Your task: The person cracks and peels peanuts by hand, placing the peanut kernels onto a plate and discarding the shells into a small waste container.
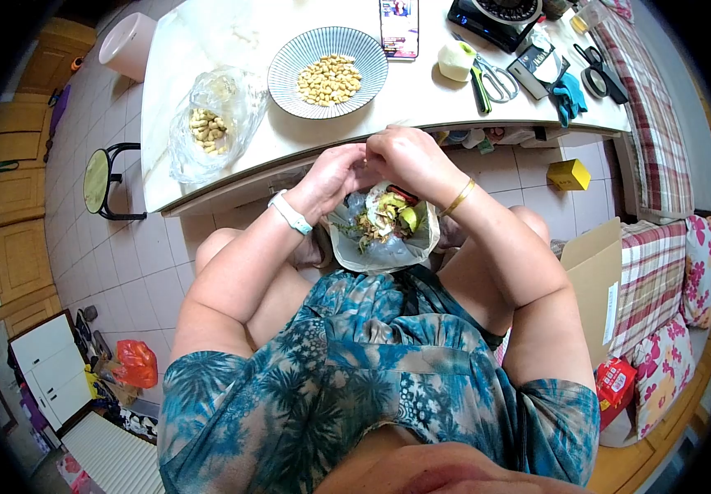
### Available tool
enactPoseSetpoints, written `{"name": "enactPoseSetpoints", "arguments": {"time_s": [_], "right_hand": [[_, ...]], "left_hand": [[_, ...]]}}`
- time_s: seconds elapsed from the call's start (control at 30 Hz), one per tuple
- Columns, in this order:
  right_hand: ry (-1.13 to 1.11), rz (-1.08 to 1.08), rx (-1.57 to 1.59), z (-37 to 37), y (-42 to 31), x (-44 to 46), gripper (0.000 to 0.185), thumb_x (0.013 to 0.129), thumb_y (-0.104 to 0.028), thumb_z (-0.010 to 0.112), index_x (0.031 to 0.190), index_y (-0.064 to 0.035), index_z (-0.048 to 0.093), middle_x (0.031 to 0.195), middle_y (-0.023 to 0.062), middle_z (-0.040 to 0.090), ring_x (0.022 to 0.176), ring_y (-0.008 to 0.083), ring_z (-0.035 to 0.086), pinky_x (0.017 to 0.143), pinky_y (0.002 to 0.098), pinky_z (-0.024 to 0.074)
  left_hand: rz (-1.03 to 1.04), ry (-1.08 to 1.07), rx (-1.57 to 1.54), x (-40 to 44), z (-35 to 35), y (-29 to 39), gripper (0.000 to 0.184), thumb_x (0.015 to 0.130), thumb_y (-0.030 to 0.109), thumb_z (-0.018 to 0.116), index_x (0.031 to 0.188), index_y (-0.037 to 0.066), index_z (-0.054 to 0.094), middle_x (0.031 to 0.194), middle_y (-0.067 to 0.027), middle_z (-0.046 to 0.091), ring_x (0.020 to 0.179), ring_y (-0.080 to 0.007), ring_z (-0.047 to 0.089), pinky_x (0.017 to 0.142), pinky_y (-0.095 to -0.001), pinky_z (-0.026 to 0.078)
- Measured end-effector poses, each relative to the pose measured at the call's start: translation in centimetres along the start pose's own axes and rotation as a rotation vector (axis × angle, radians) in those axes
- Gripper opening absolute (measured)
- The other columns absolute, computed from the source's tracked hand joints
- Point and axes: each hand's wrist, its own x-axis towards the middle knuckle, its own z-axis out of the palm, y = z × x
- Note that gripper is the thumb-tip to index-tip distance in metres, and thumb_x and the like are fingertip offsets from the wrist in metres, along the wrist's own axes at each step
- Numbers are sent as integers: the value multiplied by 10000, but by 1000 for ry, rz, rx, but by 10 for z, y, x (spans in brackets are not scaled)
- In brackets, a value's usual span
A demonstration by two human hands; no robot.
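Observation:
My left hand (335,174), a pale band on its wrist, meets my right hand (411,158) at the table's front edge. Both hands have their fingers pinched together, and whatever is between them is too small or hidden to name. Right below them stands a lined waste bin (354,257) holding peels, scraps and crumpled plastic. Past my hands, a striped bowl (284,74) on the table contains shelled peanuts (328,80). To its left lies a clear plastic bag (187,156) with unshelled peanuts (208,130) in it.
The white table (232,177) also bears a phone (399,29), a partly peeled fruit (455,61), scissors (500,82), a green-handled knife (481,90), blue gloves (570,99) and a black cooker (495,20). A stool (98,181) stands left; a yellow box (568,174) lies on the floor right.

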Motion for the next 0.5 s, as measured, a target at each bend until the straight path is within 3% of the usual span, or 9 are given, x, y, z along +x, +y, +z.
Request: {"name": "enactPoseSetpoints", "arguments": {"time_s": [0.07,0.2,0.4,0.47,0.5], "right_hand": [[-53,55,14,-4,-1,1,100,792,-123,671,815,-29,692,797,202,683,795,386,686,719,479,555],[-83,65,26,-9,-3,0,117,813,-142,670,826,-28,695,796,208,689,806,389,692,727,482,554],[-283,142,-38,-9,-1,0,161,853,-186,640,808,-49,709,785,195,706,801,383,706,736,473,569],[-364,161,-49,-11,-3,-1,172,850,-186,620,793,-52,710,779,189,706,795,376,709,724,477,573],[-364,161,-49,-11,-4,-2,172,850,-186,620,793,-52,710,779,189,706,795,376,709,724,477,573]], "left_hand": [[50,-5,108,-5,8,4,226,1045,86,466,1193,-14,605,1143,-94,653,1046,-189,656,995,-370,548],[46,14,92,-5,8,5,214,1027,37,491,1190,-21,616,1119,-78,663,1007,-158,664,972,-326,557],[70,54,68,3,-6,0,241,1040,60,496,1237,-32,599,1035,-39,676,856,-77,631,767,-214,550],[59,86,70,3,-6,1,255,1051,72,483,1261,-37,577,933,-5,649,721,-37,546,633,-181,470],[59,86,70,2,-5,1,255,1051,72,483,1261,-37,577,933,-5,649,721,-37,546,633,-181,470]]}}
